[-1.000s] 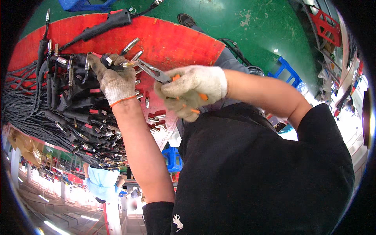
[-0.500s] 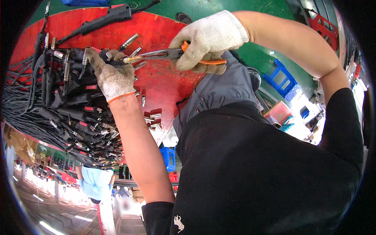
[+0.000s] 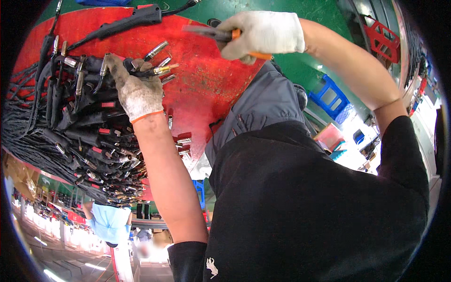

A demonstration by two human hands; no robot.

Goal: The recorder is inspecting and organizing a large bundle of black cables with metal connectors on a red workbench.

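My left hand (image 3: 141,91), in a stained white glove, is closed around the black neck of a welding torch (image 3: 149,73). Its bare brass and copper tip (image 3: 164,69) sticks out to the right of my fingers. Pliers (image 3: 206,33) with orange handles are gripped in my gloved right hand (image 3: 260,35), up and to the right; their jaws are blurred by motion and apart from the torch. Close by my left hand lie loose silver nozzles (image 3: 156,50) and many more black torches (image 3: 80,122) with red triggers.
The torches and their black cables (image 3: 28,120) pile up on the left of the red tabletop (image 3: 197,70). Another torch (image 3: 124,24) lies along the far edge. A blue stool (image 3: 331,96) and a red stool (image 3: 383,40) stand to the right. A person in light blue (image 3: 110,223) is at lower left.
The pliers have come off the torch tip. My right hand has moved up and to the right with them, while my left hand keeps its hold nearly in place.
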